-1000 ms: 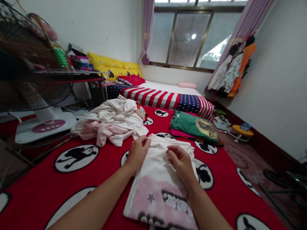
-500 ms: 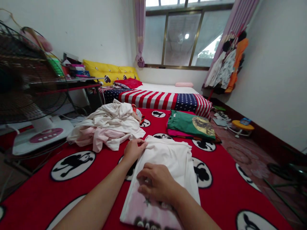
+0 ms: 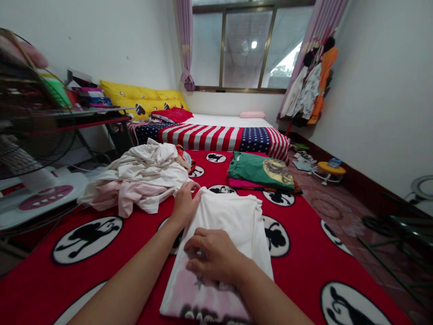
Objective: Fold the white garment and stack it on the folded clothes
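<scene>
A white and pink folded shirt with black lettering lies on the red blanket in front of me. My left hand grips the shirt's far left edge, fingers closed on the cloth. My right hand rests on the shirt's left middle, fingers curled and pinching the fabric near a small star print.
A heap of white and pink clothes lies to the left. A folded green shirt sits on a pink one further back. A standing fan is at the left, a striped flag blanket behind, and floor clutter at the right.
My right hand moved from the shirt's top right toward me and to the left, onto its middle. My left hand stayed at the far left edge. The view drifted slightly rightward.
</scene>
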The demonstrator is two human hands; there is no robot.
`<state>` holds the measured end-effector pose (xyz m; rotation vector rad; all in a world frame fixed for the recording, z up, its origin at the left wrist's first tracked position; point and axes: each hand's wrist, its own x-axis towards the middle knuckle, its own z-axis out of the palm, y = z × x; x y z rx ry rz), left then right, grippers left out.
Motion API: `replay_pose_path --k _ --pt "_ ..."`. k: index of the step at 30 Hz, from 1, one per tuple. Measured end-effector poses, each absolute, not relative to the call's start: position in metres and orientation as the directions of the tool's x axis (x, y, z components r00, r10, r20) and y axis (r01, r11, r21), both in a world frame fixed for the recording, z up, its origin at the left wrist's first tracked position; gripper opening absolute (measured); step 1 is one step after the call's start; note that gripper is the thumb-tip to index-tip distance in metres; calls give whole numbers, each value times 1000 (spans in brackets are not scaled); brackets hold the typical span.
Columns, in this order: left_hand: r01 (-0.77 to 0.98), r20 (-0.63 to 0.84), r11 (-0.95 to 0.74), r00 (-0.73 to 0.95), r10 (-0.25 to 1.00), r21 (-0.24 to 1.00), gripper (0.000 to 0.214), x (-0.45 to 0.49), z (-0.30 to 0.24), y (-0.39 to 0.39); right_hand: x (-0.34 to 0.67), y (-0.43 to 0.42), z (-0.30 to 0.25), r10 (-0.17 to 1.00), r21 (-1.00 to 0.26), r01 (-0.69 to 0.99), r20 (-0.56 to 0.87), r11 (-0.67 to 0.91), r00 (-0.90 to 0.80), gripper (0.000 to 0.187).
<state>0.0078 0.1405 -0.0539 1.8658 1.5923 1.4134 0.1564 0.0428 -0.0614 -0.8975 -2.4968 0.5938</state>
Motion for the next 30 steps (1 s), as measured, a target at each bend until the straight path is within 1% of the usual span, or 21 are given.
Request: replay_pose_path --k 2,3,5,7,9,11,12,13,14,16,18,19,22,26,30 --pt "573 554 -453 -4 832 683 14 18 -44 127 155 42 -62 682 -576 458 257 677 -684 25" --pt "554 554 -492 64 830 672 16 23 -42 122 155 41 -62 694 -617 431 274 658 -666 22" --pt "489 473 -496 181 863 718 22 31 -43 115 154 42 -60 741 -730 358 294 582 -604 15" --pt "451 390 -462 249 887 763 26 36 -52 113 158 47 -54 817 -851 257 290 458 -498 15" --pt "445 388 -481 289 875 755 28 36 -63 114 172 58 -44 900 -916 180 287 357 -328 18" --pt "454 412 -530 339 846 716 31 35 -70 114 196 73 -33 950 -928 203 296 311 -103 20" --pt "466 414 -551 369 832 692 34 34 -72 114 211 80 -28 957 -924 261 290 281 -6 21" --pt "489 407 -566 398 822 664 38 33 -73 112 228 86 -24 965 -913 341 257 225 51 22" --pt "523 390 -576 429 815 628 42 33 -74 110 245 91 -20 978 -889 430 202 158 58 24" --pt "605 343 -594 487 803 530 51 34 -73 106 274 94 -16 998 -795 605 55 50 -11 29" --pt "672 311 -604 517 797 429 58 35 -72 103 293 93 -14 989 -690 724 -100 10 -109 33" --pt "694 300 -606 526 796 390 61 36 -72 102 298 91 -14 976 -653 757 -160 8 -148 34" --pt "734 265 -599 537 801 320 65 37 -72 101 298 89 -17 943 -623 782 -253 14 -218 27" --pt "779 217 -561 518 828 282 72 37 -74 101 297 89 -18 919 -675 738 -300 -14 -257 13" --pt "813 203 -520 481 853 263 76 37 -76 102 311 87 -14 909 -682 729 -340 -60 -243 15"
